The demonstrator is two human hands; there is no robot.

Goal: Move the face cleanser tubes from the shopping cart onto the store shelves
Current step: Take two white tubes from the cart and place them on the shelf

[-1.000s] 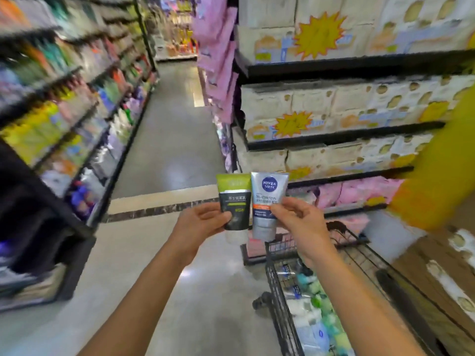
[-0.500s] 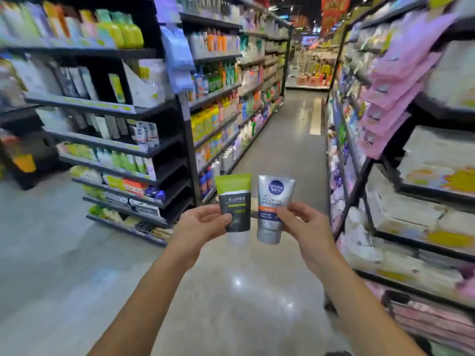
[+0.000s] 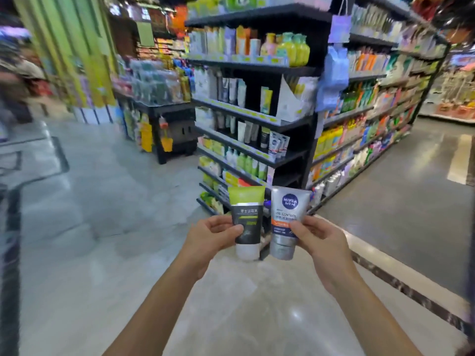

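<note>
My left hand (image 3: 210, 233) pinches a green and black face cleanser tube (image 3: 247, 217), cap down, between thumb and fingers. Beside it my right hand (image 3: 317, 236) pinches a silver Nivea Men tube (image 3: 286, 222), also cap down. Both tubes are held upright in front of me at chest height, close together. Straight ahead stands the black end shelf unit (image 3: 257, 116) with rows of similar tubes on its middle shelves. The shopping cart is out of view.
A long aisle shelf (image 3: 372, 124) of bottles runs off to the right behind the end unit. A low black display stand (image 3: 164, 111) with packaged goods sits to the left. Polished grey floor (image 3: 102, 201) lies between me and the shelves.
The view has swung further left, bringing the end shelf unit to the middle. Both hands keep the same hold on their tubes. The cart seen one second ago has left the view.
</note>
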